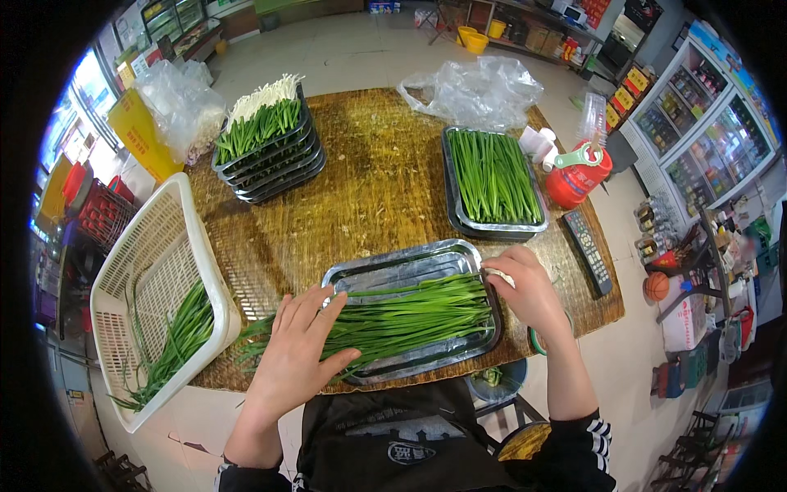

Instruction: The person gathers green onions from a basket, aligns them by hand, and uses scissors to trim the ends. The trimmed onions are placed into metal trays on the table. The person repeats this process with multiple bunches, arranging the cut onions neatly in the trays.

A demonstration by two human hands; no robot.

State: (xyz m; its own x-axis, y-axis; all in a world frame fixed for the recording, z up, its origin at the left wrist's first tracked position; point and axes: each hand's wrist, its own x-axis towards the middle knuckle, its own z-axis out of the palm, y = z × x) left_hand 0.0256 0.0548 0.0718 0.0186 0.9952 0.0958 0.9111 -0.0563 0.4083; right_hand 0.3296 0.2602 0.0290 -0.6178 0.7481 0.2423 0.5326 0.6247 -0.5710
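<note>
Green garlic chives (406, 317) lie lengthwise in a shallow black plastic tray (393, 251) at the table's near edge, their leafy ends hanging over its left side. My left hand (304, 347) rests on the chives at the tray's left end, fingers spread. At the tray's right end, my right hand (522, 286) pinches a small whitish thing (499, 275) between thumb and fingers, beside the cut ends; what it is cannot be told. A white plastic basket (224, 313) with more chives (178, 344) in it stands tilted at the left.
Stacked trays (276, 175) hold enoki mushrooms (264, 98) and cut greens. Another tray of chives (495, 178) is at the right, near a red bottle (572, 184), a remote control (587, 252) and a plastic bag (476, 92). A bucket (510, 381) stands below the table edge.
</note>
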